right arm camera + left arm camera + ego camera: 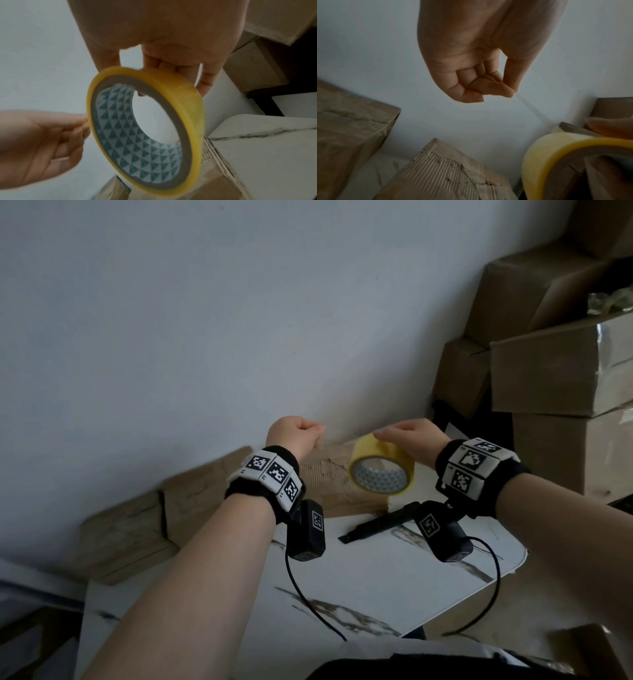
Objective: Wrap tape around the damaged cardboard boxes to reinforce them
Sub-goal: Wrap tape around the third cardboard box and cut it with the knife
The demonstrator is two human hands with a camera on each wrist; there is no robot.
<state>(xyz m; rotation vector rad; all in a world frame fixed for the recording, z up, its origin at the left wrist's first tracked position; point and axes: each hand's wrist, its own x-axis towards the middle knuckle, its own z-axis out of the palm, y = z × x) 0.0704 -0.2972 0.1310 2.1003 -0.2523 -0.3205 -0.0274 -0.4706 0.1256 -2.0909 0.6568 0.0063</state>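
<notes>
A yellow tape roll (381,464) (145,128) with a blue-patterned core hangs above the table, gripped at its top rim by my right hand (411,440) (171,56). My left hand (301,433) (471,75) is curled, and its thumb and forefinger pinch the free end of a clear tape strip (534,111) that runs back to the roll (559,166). Below the hands lies a damaged cardboard box (335,477) (453,175) with torn paper and bare corrugation. Another creased box (137,525) (347,121) lies to its left against the wall.
A white marble-look table (359,583) carries the boxes and a black flat tool (380,522). Several stacked cardboard boxes (555,364) rise at the right. A pale wall (205,320) stands close behind. Black cables (308,601) hang from my wrist cameras.
</notes>
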